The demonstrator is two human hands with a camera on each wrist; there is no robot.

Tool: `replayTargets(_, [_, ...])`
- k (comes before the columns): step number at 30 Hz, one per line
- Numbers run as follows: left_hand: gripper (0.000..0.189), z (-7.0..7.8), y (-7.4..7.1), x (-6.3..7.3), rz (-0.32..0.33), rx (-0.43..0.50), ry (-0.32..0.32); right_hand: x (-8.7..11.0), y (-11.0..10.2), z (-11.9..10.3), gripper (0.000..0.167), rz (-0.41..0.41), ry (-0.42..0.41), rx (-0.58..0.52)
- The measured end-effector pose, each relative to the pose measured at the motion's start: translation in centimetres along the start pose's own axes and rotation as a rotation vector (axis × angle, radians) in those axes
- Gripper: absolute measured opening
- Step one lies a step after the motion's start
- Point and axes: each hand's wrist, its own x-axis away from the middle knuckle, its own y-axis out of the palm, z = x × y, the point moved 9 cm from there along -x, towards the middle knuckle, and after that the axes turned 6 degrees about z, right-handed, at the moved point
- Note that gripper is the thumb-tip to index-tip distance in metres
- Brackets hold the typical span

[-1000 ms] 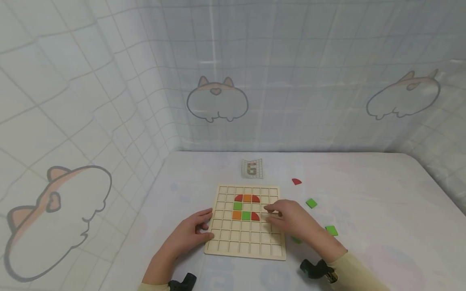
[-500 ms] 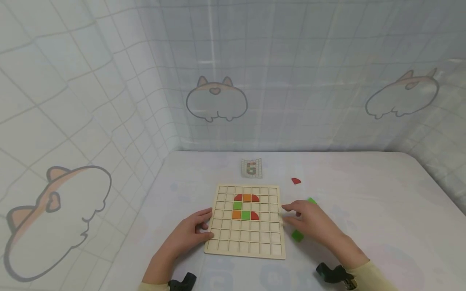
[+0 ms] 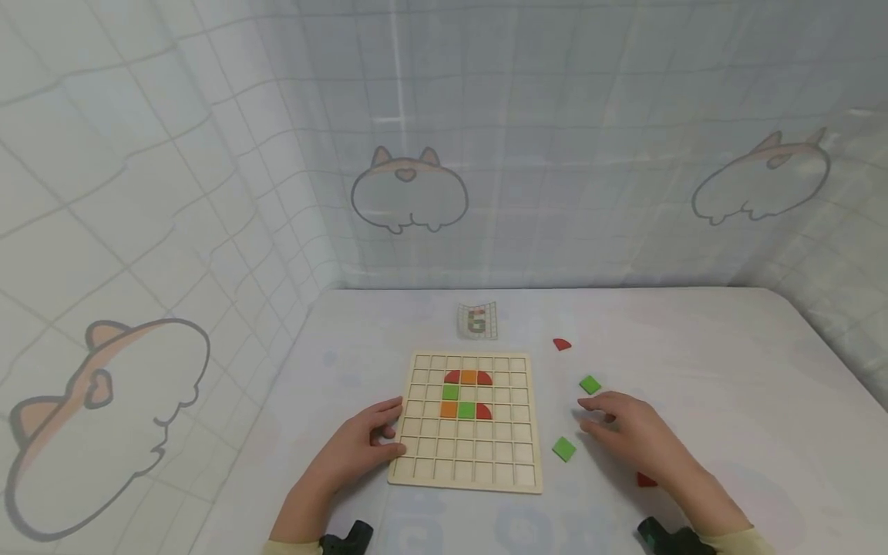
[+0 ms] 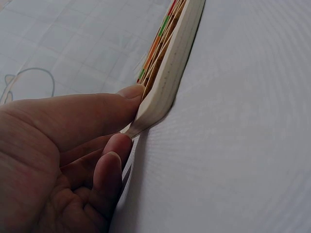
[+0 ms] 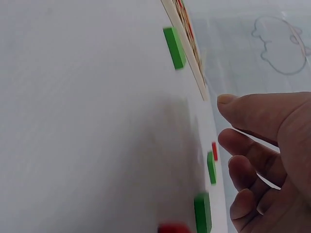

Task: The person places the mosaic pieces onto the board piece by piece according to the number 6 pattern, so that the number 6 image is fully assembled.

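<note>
My left hand (image 3: 364,439) holds the left edge of a wooden grid board (image 3: 466,449). In the left wrist view its thumb (image 4: 131,92) lies on the rim, with curled fingers below. Red quarter-round tiles (image 3: 483,412), orange squares (image 3: 469,377) and green squares (image 3: 450,392) sit in the upper cells. My right hand (image 3: 638,435) hovers over the table right of the board, thumb and fingers apart, holding nothing. Near its fingertips lie two green square tiles, one nearer (image 3: 564,449) and one farther (image 3: 590,384). The right wrist view shows another green tile (image 5: 202,212).
Behind the board lies a small pattern card (image 3: 477,321). One loose red quarter-round tile (image 3: 562,344) is at the back right. Another red tile (image 3: 646,480) shows partly under the right forearm. White printed curtains (image 3: 541,193) surround the table (image 3: 694,347).
My right hand has moved right, from over the board's right side to above the table. The nearer green tile is now uncovered. My left hand stays at the board's edge.
</note>
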Motion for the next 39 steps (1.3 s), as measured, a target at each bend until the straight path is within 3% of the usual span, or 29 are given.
replayTargets(7, [0.070, 0.0, -0.1, 0.0, 0.001, 0.001, -0.015, 0.7, -0.4, 2.0, 0.039, -0.017, 0.085, -0.004])
replayTargets(16, [0.071, -0.1, 0.0, 0.2, -0.010, 0.015, -0.011, 1.7, -1.2, 3.3, 0.036, 0.020, 0.061, -0.025])
replayTargets(32, [0.071, -0.2, 0.0, 0.0, -0.001, -0.011, -0.028, 2.3, -1.1, 6.0, 0.043, -0.058, 0.145, 0.004])
replayTargets(39, [0.071, -0.1, -0.1, -0.1, 0.001, 0.012, -0.016, 2.4, -1.3, 5.9, 0.037, -0.042, 0.113, 0.017])
